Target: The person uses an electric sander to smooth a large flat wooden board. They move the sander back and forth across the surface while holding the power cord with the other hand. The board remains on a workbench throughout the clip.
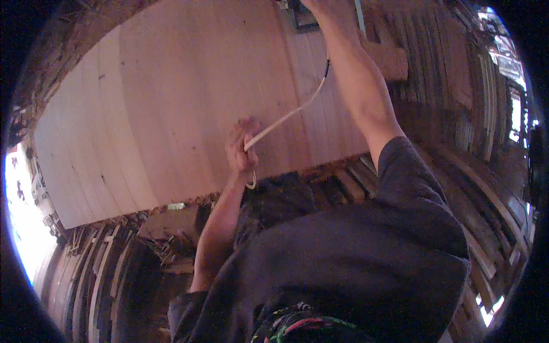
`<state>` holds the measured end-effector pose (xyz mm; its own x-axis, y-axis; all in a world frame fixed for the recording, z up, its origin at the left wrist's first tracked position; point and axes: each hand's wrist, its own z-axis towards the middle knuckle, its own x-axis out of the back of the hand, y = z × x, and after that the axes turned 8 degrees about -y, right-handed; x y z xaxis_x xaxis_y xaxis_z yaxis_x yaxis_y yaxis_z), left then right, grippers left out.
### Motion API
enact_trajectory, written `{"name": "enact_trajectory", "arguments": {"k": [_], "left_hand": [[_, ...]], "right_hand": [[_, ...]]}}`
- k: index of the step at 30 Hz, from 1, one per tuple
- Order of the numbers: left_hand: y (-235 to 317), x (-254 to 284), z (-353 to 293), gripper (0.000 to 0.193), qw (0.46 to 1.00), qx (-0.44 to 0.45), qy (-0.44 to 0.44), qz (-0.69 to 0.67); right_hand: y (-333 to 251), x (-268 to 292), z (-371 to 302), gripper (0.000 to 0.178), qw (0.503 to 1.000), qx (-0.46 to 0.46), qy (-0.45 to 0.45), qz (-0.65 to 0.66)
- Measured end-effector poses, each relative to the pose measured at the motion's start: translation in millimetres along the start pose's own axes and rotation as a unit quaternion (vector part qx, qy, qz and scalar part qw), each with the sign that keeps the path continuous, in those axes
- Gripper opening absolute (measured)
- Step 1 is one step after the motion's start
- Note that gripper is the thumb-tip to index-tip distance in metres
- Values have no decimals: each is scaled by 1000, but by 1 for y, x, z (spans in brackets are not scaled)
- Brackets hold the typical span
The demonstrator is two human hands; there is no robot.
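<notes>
Across the left and centre of the frame we see a broad wooden panel (189, 97) of joined boards, with a dark-framed object (306, 26) on it at upper centre.

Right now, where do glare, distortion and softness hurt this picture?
Head view: glare whites out the background at the left rim; fisheye distortion bows the wooden strips at lower left; dim, grainy light leaves the left hand soft in detail; corners fall black.

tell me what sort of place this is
Probably a woodworking shop or timber store: a broad wooden panel lies in front, the left hand holds a pale cord, and long boards lie at lower left and right.
</notes>
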<state>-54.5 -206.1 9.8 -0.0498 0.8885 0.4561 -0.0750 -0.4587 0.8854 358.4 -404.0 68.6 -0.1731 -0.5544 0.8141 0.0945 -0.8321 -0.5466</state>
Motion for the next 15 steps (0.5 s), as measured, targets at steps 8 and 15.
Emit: {"name": "enact_trajectory", "arguments": {"k": [8,15], "left_hand": [[-56,43,-54,47,984,103,7,-146],[-54,81,-68,43,998,-39,-47,10]], "right_hand": [[-17,89,-266,66,989,8,-15,146],[15,144,-588,41,964,-200,-91,149]]}}
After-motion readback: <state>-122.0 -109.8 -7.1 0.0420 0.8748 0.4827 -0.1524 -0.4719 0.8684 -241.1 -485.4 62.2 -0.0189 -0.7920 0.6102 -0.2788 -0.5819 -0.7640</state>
